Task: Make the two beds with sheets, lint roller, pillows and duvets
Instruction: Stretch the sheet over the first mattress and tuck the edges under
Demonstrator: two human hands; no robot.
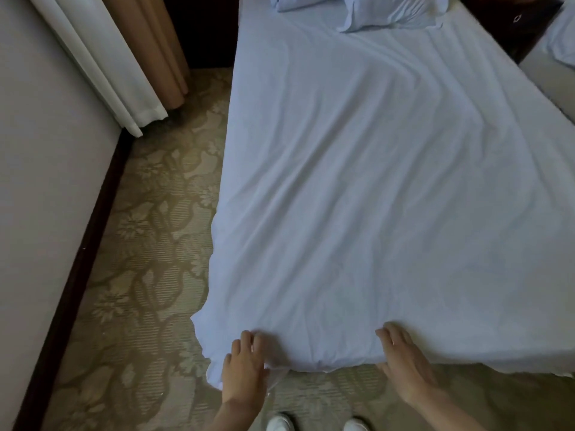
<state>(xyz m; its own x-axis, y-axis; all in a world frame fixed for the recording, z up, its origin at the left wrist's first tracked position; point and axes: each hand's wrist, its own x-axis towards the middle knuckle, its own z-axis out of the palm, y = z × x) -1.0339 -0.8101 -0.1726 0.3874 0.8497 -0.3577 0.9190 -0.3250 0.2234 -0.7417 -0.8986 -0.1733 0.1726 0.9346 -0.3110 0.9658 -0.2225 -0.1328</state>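
A white sheet (pixel 357 188) lies spread over the near bed, with long wrinkles running down its length. I stand at the foot end. My left hand (pixel 244 367) rests with straight fingers on the sheet's loose left corner, which hangs down toward the carpet. My right hand (pixel 404 359) lies flat on the sheet at the foot edge, fingers straight. Two white pillows (pixel 392 10) lie at the head of the bed. A strip of the second bed (pixel 563 42) shows at the far right.
Patterned carpet (pixel 149 244) fills the aisle left of the bed. A wall with a dark skirting board (pixel 71 290) runs along the left, with white and tan curtains (pixel 124 57) behind. A dark nightstand (pixel 516 29) stands between the beds. My white shoes (pixel 280 424) are below.
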